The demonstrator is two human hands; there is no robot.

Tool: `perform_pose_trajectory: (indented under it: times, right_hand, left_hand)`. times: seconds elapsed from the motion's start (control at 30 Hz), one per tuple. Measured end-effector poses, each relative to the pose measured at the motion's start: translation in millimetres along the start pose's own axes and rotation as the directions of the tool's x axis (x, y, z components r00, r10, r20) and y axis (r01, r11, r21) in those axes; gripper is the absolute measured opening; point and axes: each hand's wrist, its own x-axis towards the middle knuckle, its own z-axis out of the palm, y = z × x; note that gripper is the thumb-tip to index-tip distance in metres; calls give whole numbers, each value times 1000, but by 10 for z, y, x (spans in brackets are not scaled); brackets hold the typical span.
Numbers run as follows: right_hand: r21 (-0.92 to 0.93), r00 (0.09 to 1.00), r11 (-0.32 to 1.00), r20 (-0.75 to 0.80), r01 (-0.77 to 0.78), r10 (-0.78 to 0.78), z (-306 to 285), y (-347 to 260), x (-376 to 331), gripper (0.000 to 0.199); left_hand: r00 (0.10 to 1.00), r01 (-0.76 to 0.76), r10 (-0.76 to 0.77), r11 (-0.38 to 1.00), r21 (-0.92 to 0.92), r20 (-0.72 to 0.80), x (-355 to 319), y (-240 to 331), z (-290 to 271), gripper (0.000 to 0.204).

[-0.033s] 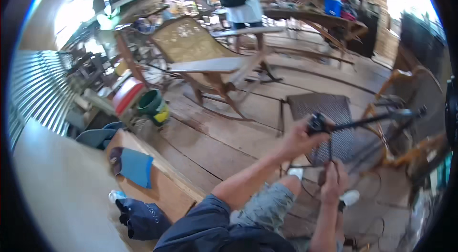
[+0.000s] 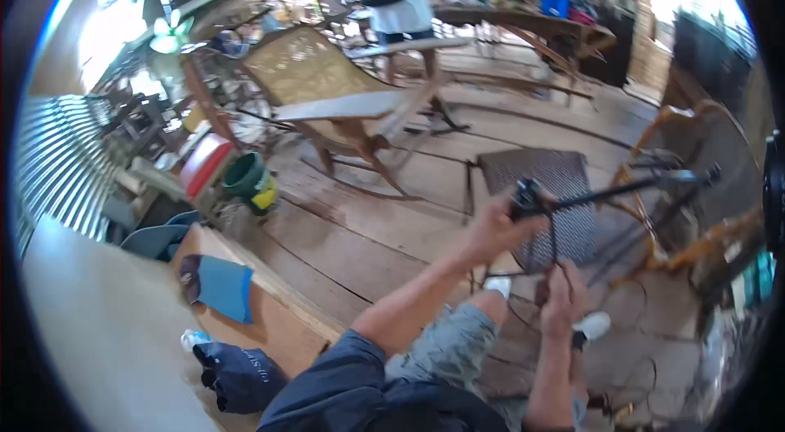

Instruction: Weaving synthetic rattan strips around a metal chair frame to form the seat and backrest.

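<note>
While the left hand (image 2: 491, 229) is curled close around the knobbly head (image 2: 525, 200) of a black rod tool (image 2: 609, 195), the right hand (image 2: 564, 299) is closed narrowly on the lower end of a thin dark strut (image 2: 555, 237) that hangs from it. Everything is reckoned best from the dark mesh seat (image 2: 536, 168): the tool is in the air over that seat as seen from above, its head near the seat's left side, its long arm running out past the right side toward an orange-brown wooden frame (image 2: 683, 114), and the right hand is just below the seat's near edge. Whether the strut is a stiff rod or a taut cord I cannot tell, as blur hides its surface. Judging by its slim make, the tool should be light for its length, stiff along the arm, and smooth enough to turn in a loose palm. Its far end (image 2: 705, 176), held by neither hand, probably makes it tip toward the right of the seat, so the surest hold is a full-fingered one at the head, where the left hand has it; the strut looks slender and suits a gentle pinch rather than a hard sideways pull.
</note>
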Motion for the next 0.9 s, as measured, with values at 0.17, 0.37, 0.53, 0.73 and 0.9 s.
perform_pose_trajectory:
  times: [0.17,0.37,0.53,0.73,0.9]
  right_hand:
    - [369,973,913,204,-174,103,39,-195,72,18]
    - [228,978,961,174,-154,115,-45,-321,66,18]
    - [209,972,959,172,-193,158,-52,-330,13,19]
    - [197,926,924,262,-328,273,29,-314,-2,23]
    - [81,810,881,438,-467,389,26,-443,4,23]
  left_hand:
    - [993,64,-52,991,121,-105,-125,-398,-95,21]
    - [993,-29,58,966,256,-106,-79,-208,-43,23]
    - [994,-76,81,995,64,-80,-73,54,26,26]
    - [998,-59,61,992,115,-14,3,115,5,30]
    - [994,-104,106,988,112,-14,55,181,-7,29]
